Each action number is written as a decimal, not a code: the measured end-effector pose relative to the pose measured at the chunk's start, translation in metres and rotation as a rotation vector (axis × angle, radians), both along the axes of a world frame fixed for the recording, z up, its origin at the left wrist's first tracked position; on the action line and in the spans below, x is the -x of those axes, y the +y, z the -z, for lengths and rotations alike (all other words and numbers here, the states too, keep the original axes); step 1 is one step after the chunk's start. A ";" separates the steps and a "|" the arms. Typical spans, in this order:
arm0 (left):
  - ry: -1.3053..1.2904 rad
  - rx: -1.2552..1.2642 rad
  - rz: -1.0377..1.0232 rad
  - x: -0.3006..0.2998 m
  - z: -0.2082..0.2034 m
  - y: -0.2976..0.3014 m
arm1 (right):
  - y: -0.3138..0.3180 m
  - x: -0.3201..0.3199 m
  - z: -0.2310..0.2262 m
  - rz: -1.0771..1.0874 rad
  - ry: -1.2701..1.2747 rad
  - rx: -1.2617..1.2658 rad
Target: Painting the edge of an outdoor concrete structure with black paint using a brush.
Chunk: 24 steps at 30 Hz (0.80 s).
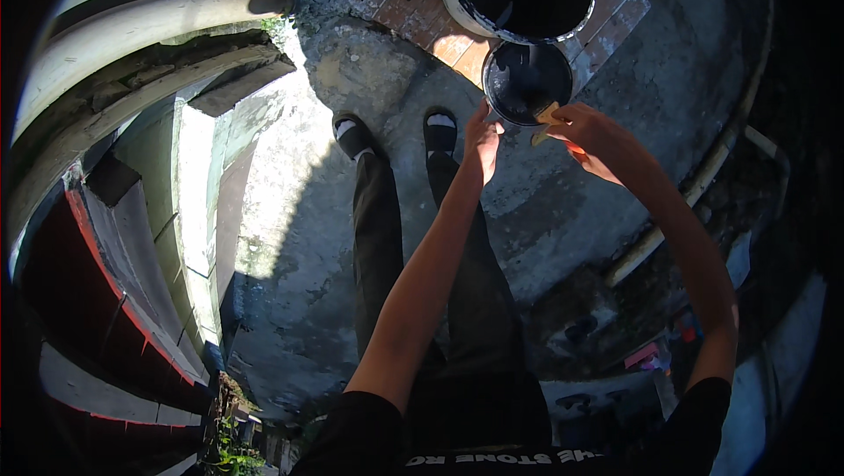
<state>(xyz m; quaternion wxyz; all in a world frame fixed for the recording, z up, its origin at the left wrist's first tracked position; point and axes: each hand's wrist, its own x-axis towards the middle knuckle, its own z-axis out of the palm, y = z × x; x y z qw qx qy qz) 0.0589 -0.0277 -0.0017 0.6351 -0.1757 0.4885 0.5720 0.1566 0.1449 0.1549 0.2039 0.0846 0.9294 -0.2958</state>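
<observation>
A small round dark tub [505, 102], black inside, is tilted toward me at the near edge of a wooden board. My left hand [482, 144] grips the near left side of its rim. At the near right side of the rim, my right hand [593, 138] is closed around a flat tan piece [547, 114]; its kind does not show clearly. One end of that piece overlaps the tub's rim. Just beyond the tub stands a large whitish bucket [457, 8] with dark, shiny liquid in it and dark smears along its rim.
The worn wooden board [413, 14] lies under the bucket on a rough concrete floor [290, 335]. My feet in dark sandals [354, 137] stand left of the board. Curved-looking pale steps or ledges [198, 212] run along the left. A pale pipe [637, 254] lies at the right.
</observation>
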 end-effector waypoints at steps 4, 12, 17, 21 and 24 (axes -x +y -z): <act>0.011 -0.132 -0.007 0.000 0.001 0.001 | 0.001 0.001 0.011 0.314 0.105 -0.029; -0.068 -0.199 -0.002 0.004 -0.006 0.007 | -0.052 -0.005 0.027 0.515 0.024 0.070; -0.109 -0.220 -0.042 0.007 -0.008 0.004 | -0.079 0.006 0.032 0.874 0.201 0.108; -0.120 -0.218 -0.138 0.001 -0.007 0.004 | -0.089 0.006 0.038 1.317 0.151 0.144; -0.206 -0.205 -0.009 -0.006 0.001 0.006 | -0.091 -0.005 0.029 1.713 0.431 0.685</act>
